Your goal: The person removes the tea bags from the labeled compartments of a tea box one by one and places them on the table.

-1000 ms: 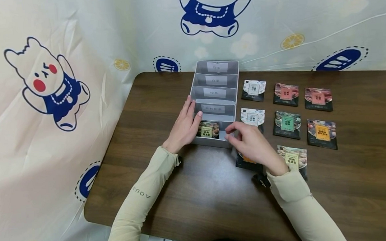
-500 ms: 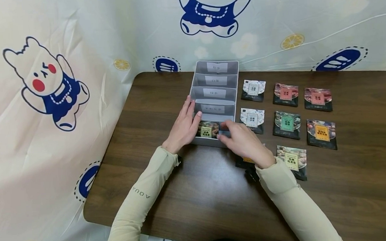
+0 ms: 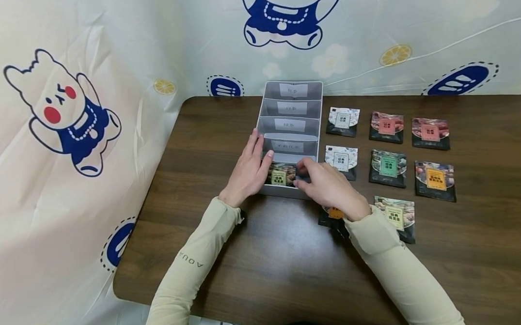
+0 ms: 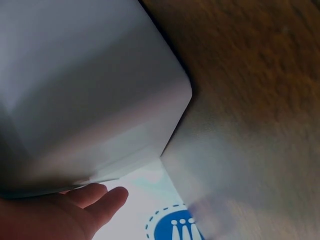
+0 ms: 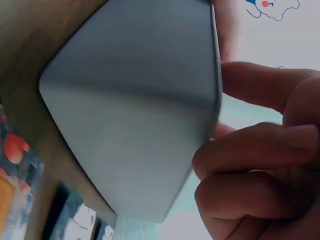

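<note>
A grey divided box (image 3: 283,192) with paper labels on its partitions stands on the table. Its front compartment holds a tea sachet (image 3: 278,175) with a yellow-green label. My left hand (image 3: 249,171) lies along the box's left wall with extended fingers, the thumb at the rim. My right hand (image 3: 329,183) reaches over the front right corner, thumb and forefinger at the sachet's right edge. In the right wrist view its fingers (image 5: 255,150) bend at the box wall (image 5: 120,140); their tips are partly hidden, so a pinch on the sachet cannot be confirmed.
Right of the box lie several tea sachets: white ones (image 3: 341,159), red ones (image 3: 387,127), a green one (image 3: 388,167), an orange one (image 3: 436,180) and a yellow-green one (image 3: 395,218). Another orange-labelled sachet (image 3: 332,215) is partly under the right forearm. A printed curtain (image 3: 151,51) hangs behind the table.
My right hand has moved left, from the box's right corner to the right edge of the sachet in the front compartment. My left hand and the box have stayed put.
</note>
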A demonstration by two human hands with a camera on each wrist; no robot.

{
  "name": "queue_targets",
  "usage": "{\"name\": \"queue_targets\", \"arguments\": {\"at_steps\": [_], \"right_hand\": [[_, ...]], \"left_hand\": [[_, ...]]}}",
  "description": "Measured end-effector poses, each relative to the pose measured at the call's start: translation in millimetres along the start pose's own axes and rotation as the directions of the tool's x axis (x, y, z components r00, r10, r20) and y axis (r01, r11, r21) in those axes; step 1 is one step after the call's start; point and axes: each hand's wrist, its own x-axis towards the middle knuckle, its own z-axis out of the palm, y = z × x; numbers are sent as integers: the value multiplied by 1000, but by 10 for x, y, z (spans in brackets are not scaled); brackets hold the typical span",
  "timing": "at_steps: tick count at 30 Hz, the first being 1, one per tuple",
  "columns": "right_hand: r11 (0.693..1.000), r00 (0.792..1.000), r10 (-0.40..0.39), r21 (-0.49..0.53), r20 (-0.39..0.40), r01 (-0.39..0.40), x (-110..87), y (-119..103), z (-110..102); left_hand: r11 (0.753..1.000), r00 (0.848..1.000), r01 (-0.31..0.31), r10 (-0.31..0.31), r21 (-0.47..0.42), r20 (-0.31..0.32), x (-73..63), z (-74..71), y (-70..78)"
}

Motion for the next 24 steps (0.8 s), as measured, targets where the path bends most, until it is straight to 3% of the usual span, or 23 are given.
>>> {"name": "queue_targets", "arguments": {"at_steps": [7, 17, 24], "right_hand": [[999, 1000, -8, 32, -7, 8, 41, -78, -43], [997, 1000, 3, 79, -20, -1, 97, -99, 56], [999, 998, -36, 36, -50, 38, 125, -113, 103]], "left_hand": [[1000, 1000, -7, 7, -7, -8, 1, 3, -4], [1000, 1000, -2, 2, -14, -8, 8, 8, -5], [1000, 1000, -9, 8, -29, -10, -3, -2, -10]]}}
